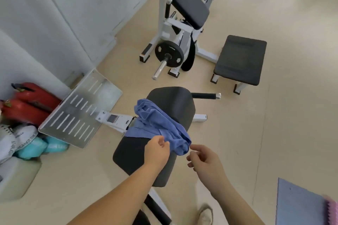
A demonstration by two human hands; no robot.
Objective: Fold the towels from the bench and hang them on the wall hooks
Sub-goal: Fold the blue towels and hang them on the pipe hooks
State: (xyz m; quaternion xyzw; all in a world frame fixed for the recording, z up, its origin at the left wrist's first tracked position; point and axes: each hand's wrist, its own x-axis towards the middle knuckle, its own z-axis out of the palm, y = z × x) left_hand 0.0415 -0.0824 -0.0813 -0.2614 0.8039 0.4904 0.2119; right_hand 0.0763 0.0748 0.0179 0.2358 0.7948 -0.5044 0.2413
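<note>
A black padded bench [176,105] stands in the middle of a gym room, on a pale beige floor [274,133] with light grey walls [54,23] along the left side. A crumpled blue towel [155,120] lies slantwise across the middle of the bench, where its two pads meet. One end hangs over the left edge and the other is bunched at the right edge, nearer the person. The left hand [157,151] reaches over the near pad, and its grip pinches a fold of the towel between thumb and fingers. The right hand [204,159] is just beside the towel's bunched right end. Its grip is loosely spread, fingers relaxed and holding nothing, one fingertip almost at the cloth. A short black handle [205,95] sticks out from the bench's right side. To the left, a slotted metal footplate [80,109] is tilted up beside two red fire extinguishers [31,104] and a heap of white and teal bags [27,142] by the wall. Beyond the bench stands a white-framed machine with a black weight plate [169,54], and to its right a low black padded stool [241,60]. A blue-grey mat [296,204] lies in the near right corner of the floor.
</note>
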